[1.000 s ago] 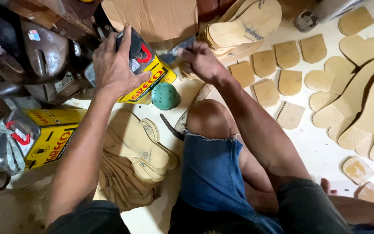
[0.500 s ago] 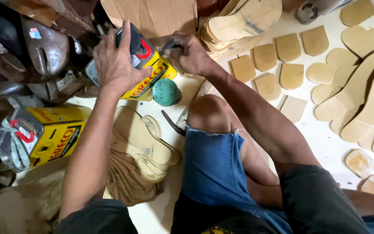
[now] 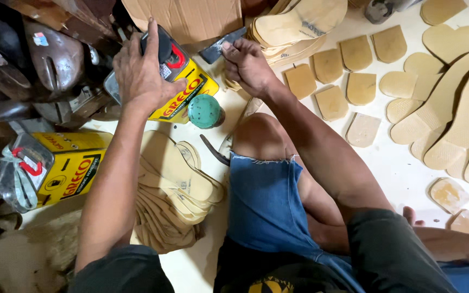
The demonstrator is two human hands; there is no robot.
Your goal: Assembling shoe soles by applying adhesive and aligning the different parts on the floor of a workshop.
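sitting cross-legged on the floor, a person in blue denim shorts (image 3: 267, 206) fills the bottom centre of the frame, bare knee (image 3: 259, 135) raised mid-frame. just left of the knee, lower centre-left, a fanned stack of tan insoles (image 3: 175, 190) lies on the floor, and a dark curved tool (image 3: 214, 150) lies between stack and knee. at left edge a second yellow tin can (image 3: 63, 168) lies on its side with a clear bag (image 3: 14, 179) against it. above the stack, the left hand (image 3: 142, 70) sits flat on top of a yellow adhesive can (image 3: 183, 89), upper centre-left, fingers spread and pressing down over the dark cap, thumb along the can's side. a green round lid (image 3: 204, 110) stands just beside the can, lower right of it. the right hand (image 3: 245, 65), upper centre, is closed in a fist, pinching a dark flat brush (image 3: 221, 48) whose end points up-left toward the can top; touching or not, cannot tell. right half of frame: tan heel pieces (image 3: 332, 81) and long soles (image 3: 451, 114) spread on the pale floor (image 3: 392, 168). top centre, a pile of soles (image 3: 299, 24) and cardboard (image 3: 185, 19). upper left, dark leather shoe parts (image 3: 50, 59).
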